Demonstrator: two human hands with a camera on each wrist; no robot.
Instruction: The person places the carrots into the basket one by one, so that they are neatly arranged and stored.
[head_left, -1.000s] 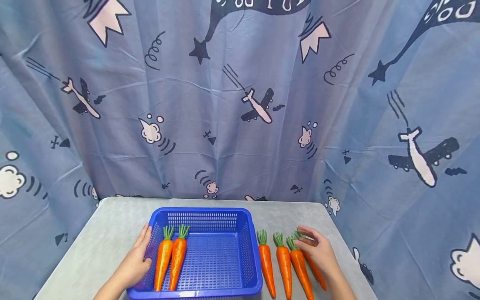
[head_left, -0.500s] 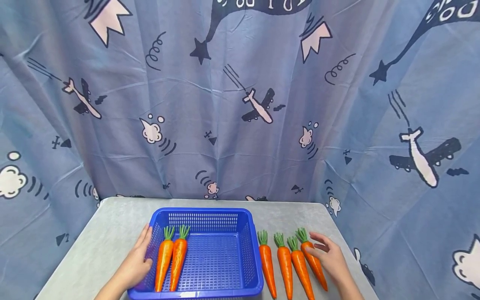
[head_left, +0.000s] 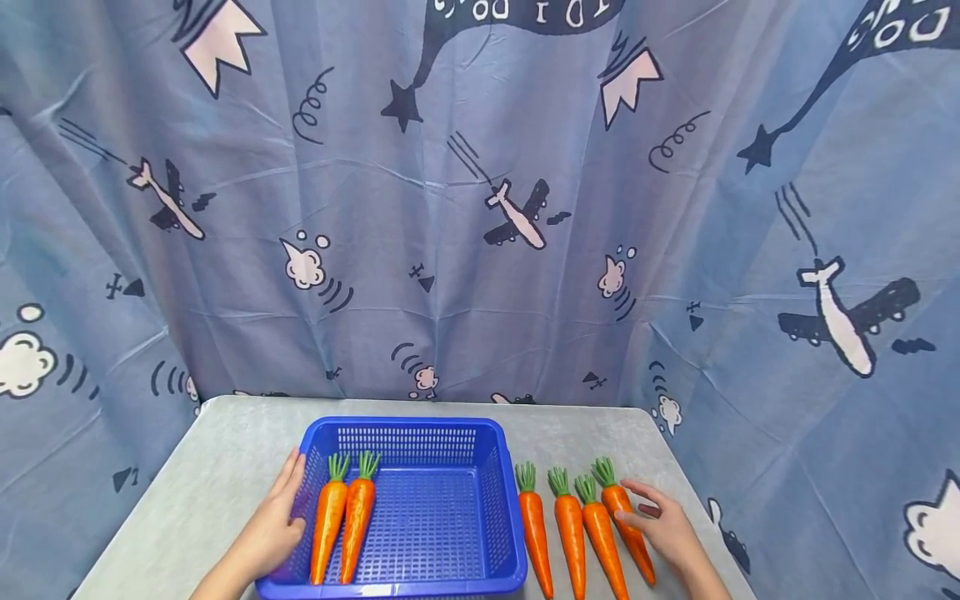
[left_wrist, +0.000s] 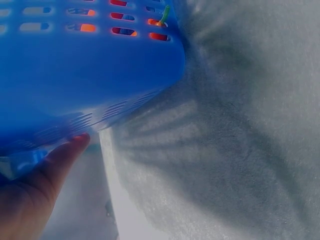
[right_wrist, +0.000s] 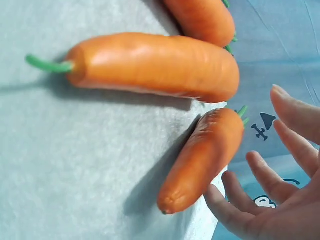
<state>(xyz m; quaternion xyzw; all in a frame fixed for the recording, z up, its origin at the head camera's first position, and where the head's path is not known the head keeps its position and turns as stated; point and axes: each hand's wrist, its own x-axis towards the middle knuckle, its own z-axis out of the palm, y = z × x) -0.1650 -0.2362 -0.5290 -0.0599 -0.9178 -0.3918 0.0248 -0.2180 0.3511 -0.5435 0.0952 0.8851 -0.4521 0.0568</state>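
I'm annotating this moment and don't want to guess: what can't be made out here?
Head view: lower front of the blue basket, cut off by the bottom edge.
Head view: the full lettering on the curtain banner, cut off by the top edge.
Left wrist view: most of the left hand, cut off by the frame's edges.
Head view: whether the right hand touches the rightmost carrot; the hand itself hides any contact.

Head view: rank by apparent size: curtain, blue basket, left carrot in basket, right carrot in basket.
1. Curtain
2. Blue basket
3. Left carrot and right carrot: look alike, so not ranked
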